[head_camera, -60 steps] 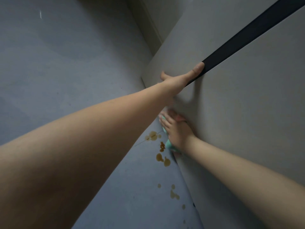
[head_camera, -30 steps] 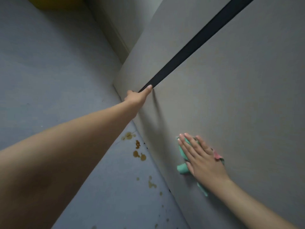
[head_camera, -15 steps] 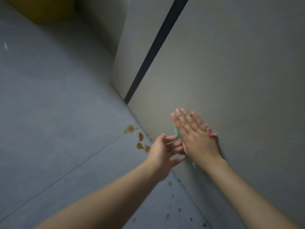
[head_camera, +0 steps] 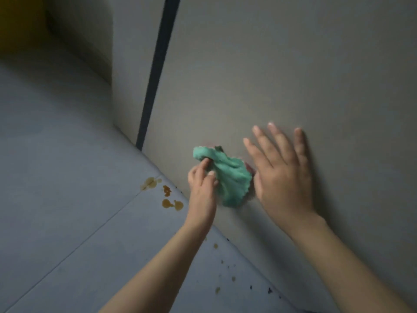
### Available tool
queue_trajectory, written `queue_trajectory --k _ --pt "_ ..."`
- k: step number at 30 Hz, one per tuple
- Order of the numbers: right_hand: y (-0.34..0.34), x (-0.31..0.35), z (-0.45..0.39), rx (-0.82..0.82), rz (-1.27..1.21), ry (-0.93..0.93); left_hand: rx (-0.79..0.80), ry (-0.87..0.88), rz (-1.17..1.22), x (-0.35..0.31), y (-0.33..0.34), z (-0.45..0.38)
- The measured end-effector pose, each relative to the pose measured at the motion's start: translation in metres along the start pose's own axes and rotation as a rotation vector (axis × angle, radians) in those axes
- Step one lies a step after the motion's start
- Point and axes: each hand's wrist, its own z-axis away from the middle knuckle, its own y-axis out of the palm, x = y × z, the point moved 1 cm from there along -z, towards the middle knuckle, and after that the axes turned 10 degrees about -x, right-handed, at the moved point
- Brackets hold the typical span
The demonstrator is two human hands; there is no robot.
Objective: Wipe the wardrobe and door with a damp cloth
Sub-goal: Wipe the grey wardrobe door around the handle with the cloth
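Teal-green cloth [head_camera: 228, 179], soft fleecy texture, bunched and creased, wavy lower hem, a bit of pink showing at its right edge by the right palm. Left hand [head_camera: 202, 184] pinches the cloth's upper-left fold: index finger and thumb curled into the fabric, other fingers tucked under, wrist straight, forearm coming up from the bottom centre. Right hand [head_camera: 282, 175] is flat, fingers [head_camera: 276, 137] straight and spread, pointing up the panel; palm looks laid against the wardrobe door [head_camera: 282, 75], though contact can't be confirmed as the hand is slightly motion-blurred. Its thumb side sits just beside the cloth's right edge; can't tell if they touch. Cloth hangs in front of the lower part of the door panel, between the two hands, just above the floor line; whether it touches the panel is unclear. Long axis runs diagonally, upper left at the pinch down to lower right, free end drooping toward the floor. Door is plain matte grey-beige; dark vertical gap [head_camera: 155, 71] to its left splits it from the next panel. Grey tiled floor [head_camera: 56, 166] below, with brownish-orange stains [head_camera: 167, 197] near the wardrobe base and smaller dark specks along the edge further right. Yellow object [head_camera: 20, 23] in the top-left corner, blurred.
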Motion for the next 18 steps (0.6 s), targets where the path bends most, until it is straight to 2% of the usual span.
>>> queue_trajectory --k 3,6,10,14,16,18 --pt "-0.005 -0.005 -0.002 -0.019 0.043 0.043 -0.038 0.224 -0.262 -0.001 0.003 0.001" --pt "-0.014 -0.018 0.004 -0.027 0.126 0.054 -0.035 0.375 -0.324 0.001 0.013 -0.005" --pt "-0.028 -0.038 0.015 0.03 0.188 0.033 -0.004 0.49 -0.453 0.017 0.034 -0.019" --pt "-0.044 -0.044 0.018 0.063 0.209 0.036 -0.096 0.605 -0.577 0.02 0.03 -0.042" --pt "-0.042 -0.045 0.017 0.05 0.228 0.015 -0.104 0.601 -0.527 0.027 0.048 -0.031" --pt "-0.037 -0.047 0.019 0.055 0.232 -0.006 -0.037 0.643 -0.521 0.047 0.067 0.01"
